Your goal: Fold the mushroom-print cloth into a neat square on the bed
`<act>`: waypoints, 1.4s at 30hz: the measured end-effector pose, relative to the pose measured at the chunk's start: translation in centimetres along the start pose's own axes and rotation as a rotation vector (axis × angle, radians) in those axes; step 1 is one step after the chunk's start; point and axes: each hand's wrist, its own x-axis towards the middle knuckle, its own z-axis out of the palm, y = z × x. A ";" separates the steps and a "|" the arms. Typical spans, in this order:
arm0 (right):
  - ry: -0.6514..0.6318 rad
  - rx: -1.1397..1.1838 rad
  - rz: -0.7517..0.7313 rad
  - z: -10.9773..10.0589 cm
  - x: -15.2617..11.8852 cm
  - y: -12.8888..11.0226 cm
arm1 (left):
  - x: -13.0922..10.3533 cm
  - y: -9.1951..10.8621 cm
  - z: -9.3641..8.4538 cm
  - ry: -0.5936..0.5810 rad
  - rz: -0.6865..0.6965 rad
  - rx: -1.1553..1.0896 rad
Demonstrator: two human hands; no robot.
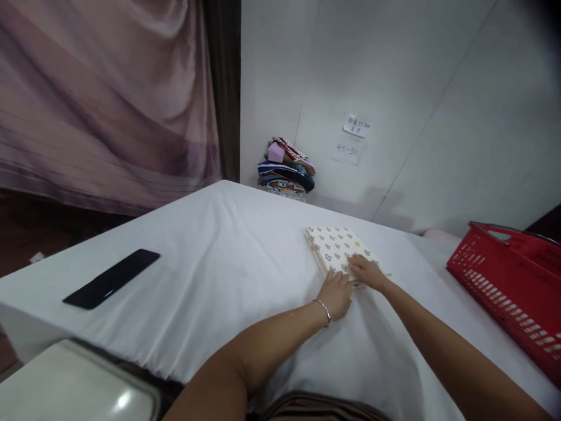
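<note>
Hands [336, 295] open, just resting, R atop, L on near edge of folded print cloth [335, 242].

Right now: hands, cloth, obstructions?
Left hand at folded patterned cloth's near edge. Right hand flat on top. Cloth folded on white-covered table. Nothing on it; red basket off right.

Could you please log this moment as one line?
left hand: at folded cloth's near edge; right hand: on its top; red basket: right; black slab: left
</note>
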 end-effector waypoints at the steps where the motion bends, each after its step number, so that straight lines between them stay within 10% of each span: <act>1: 0.016 0.002 0.003 -0.5 0.7 -0.8 | -0.1 0.0 0.1 -0.007 -0.004 -0.012; 15: -0.154 -0.023 -0.094 0.9 6.9 -8.7 | -1.6 -4.5 -1.3 -0.078 0.330 -0.257; 23: -0.167 0.174 -0.039 0.7 7.5 -7.7 | 3.3 -14.7 -2.6 -0.031 -0.618 -0.442; 29: -0.115 0.348 -0.016 0.3 7.8 -6.7 | 6.9 -18.3 -0.9 -0.034 -0.745 -0.489; 42: -0.109 0.154 -0.050 -0.3 8.1 -8.7 | 7.9 -19.6 0.9 0.016 -0.771 -0.549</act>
